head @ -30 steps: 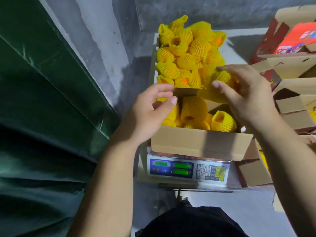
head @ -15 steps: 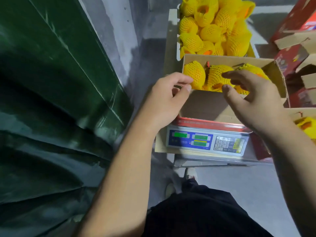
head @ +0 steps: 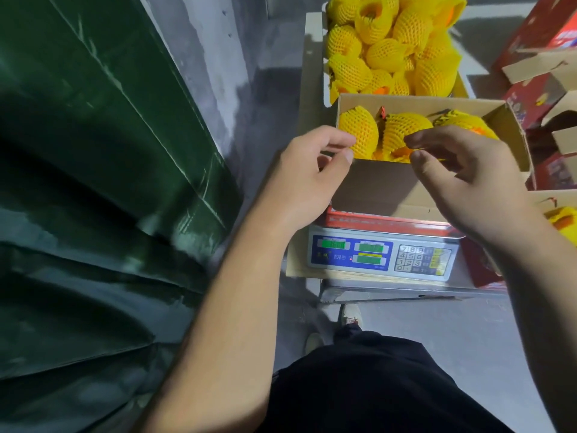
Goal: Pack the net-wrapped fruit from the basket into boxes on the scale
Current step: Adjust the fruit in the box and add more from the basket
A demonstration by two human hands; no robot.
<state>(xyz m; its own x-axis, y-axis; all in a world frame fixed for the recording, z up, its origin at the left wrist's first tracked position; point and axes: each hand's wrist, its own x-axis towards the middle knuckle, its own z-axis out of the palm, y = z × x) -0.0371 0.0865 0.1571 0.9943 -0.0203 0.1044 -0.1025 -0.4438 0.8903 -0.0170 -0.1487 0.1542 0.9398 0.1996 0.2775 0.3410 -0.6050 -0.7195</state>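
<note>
Head view: both hands have dropped to the carton's [head: 387, 185] near wall on the scale [head: 379, 256], left hand [head: 307, 179] pinching its 9 o'clock corner, right hand [head: 465, 179] loosely curled, empty; net-wrapped fruit [head: 359, 132] inside, basket [head: 392, 45] at 12 o'clock — box looks filled.

A narrow metal counter [head: 390, 293] stands on the grey floor [head: 452, 332]. A flat sheet of cardboard [head: 296, 264] lies on it, and the scale [head: 381, 253] sits on that sheet. Beyond it, the basket [head: 313, 57] of net-wrapped fruit stands.
</note>
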